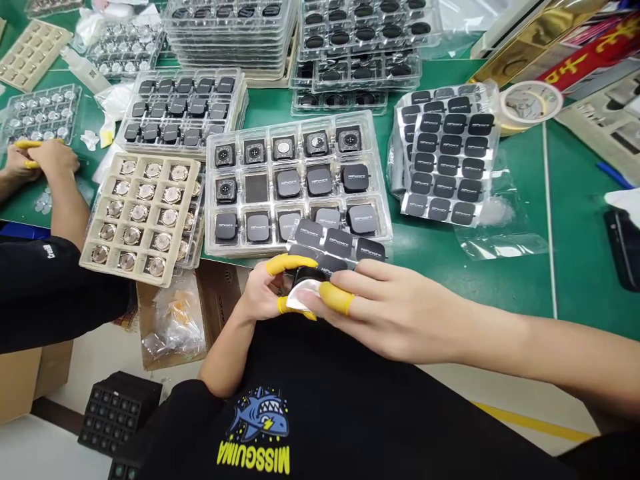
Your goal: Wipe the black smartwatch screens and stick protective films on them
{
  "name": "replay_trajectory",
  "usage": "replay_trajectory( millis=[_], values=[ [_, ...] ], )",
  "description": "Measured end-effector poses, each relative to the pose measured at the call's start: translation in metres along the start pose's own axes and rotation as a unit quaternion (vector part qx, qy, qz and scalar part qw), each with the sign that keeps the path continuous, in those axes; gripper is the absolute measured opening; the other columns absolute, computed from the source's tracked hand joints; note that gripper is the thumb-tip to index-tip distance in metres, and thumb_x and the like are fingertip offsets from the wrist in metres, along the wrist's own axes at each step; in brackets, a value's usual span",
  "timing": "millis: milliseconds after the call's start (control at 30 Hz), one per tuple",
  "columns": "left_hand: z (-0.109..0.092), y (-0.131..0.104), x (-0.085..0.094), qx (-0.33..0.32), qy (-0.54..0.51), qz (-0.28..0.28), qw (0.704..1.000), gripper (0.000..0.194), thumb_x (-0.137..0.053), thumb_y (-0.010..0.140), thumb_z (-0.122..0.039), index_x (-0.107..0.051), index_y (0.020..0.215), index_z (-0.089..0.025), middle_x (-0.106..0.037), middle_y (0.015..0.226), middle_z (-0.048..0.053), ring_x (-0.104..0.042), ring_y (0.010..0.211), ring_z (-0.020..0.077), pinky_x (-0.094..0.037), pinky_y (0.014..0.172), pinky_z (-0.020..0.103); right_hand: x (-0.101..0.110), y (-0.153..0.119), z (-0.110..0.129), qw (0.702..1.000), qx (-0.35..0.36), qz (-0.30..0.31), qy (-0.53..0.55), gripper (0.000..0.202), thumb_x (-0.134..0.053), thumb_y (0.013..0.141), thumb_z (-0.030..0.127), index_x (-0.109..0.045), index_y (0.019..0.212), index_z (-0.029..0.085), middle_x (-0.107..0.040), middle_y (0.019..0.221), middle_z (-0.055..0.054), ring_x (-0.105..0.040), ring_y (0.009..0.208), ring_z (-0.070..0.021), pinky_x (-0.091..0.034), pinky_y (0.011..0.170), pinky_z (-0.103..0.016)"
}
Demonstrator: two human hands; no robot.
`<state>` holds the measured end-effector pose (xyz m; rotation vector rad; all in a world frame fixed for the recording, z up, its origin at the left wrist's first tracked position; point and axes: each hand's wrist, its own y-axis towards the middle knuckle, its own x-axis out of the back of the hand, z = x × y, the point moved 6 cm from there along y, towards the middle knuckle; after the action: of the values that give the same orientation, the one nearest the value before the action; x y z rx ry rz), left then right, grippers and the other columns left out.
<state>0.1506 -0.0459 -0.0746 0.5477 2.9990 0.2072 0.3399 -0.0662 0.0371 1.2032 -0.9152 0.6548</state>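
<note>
My left hand (257, 290), with yellow finger cots, is closed around a black smartwatch case (309, 275) in front of my chest. My right hand (395, 310), also in a yellow finger cot, has its thumb and fingers pressed on a shiny white film-like piece (300, 293) against the watch. A sheet of dark "HiFuture" square stickers (340, 241) juts out just behind my right fingers; whether they grip it too is hidden. Beyond it lies a clear tray (377, 230) of watches, some showing round sensor backs, others covered by dark squares. One compartment (257, 189) holds no watch.
More sticker sheets (445, 160) lie to the right, near a tape roll (531, 103). Stacked clear trays (230, 40) stand at the back. A beige tray of watches (137, 213) is at left, beside a co-worker's hands (45, 160). A phone (623, 247) rests far right.
</note>
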Motion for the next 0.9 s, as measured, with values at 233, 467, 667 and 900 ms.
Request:
replay_trajectory(
  millis=[233,467,667,900],
  values=[
    [0.002,-0.005,0.003,0.003,-0.005,-0.041,0.999,0.079,-0.103,0.067,-0.069,-0.084,0.127,-0.020,-0.085,0.103,0.007,-0.083,0.089,0.0225,-0.069,0.080,0.032,0.000,0.000,-0.015,0.995,-0.025,0.009,-0.091,0.025,-0.059,0.105,0.005,-0.083,0.113,0.008,-0.072,0.091,-0.011,-0.058,0.089,-0.0254,-0.042,0.070,-0.041],
    [-0.004,-0.036,0.005,-0.027,0.028,0.006,0.999,0.085,-0.103,0.057,-0.073,-0.087,0.124,-0.023,-0.081,0.089,0.005,-0.068,0.068,0.0157,-0.057,0.060,0.028,0.022,-0.132,-0.063,0.922,-0.315,-0.032,-0.222,0.046,-0.060,0.099,0.011,-0.075,0.141,0.024,-0.075,0.103,-0.011,-0.064,0.089,-0.0296,-0.045,0.056,-0.037],
    [0.012,-0.055,-0.016,-0.027,0.057,0.072,0.995,0.092,-0.098,0.057,-0.082,-0.086,0.125,-0.020,-0.079,0.084,0.006,-0.069,0.070,0.0177,-0.059,0.067,0.030,-0.065,-0.262,-0.064,0.791,-0.601,-0.051,-0.103,0.047,-0.060,0.079,0.035,-0.090,0.116,0.036,-0.066,0.082,-0.007,-0.069,0.074,-0.0352,-0.046,0.051,-0.041],
    [0.042,-0.054,-0.038,0.032,0.094,0.142,0.985,0.095,-0.102,0.056,-0.080,-0.085,0.129,-0.021,-0.079,0.086,0.008,-0.069,0.070,0.0189,-0.061,0.069,0.031,-0.092,-0.249,-0.068,0.697,-0.649,-0.282,-0.114,0.024,-0.068,0.062,0.058,-0.071,0.043,0.044,-0.052,0.051,-0.008,-0.043,0.042,-0.0295,-0.031,0.050,-0.049]
  ],
)
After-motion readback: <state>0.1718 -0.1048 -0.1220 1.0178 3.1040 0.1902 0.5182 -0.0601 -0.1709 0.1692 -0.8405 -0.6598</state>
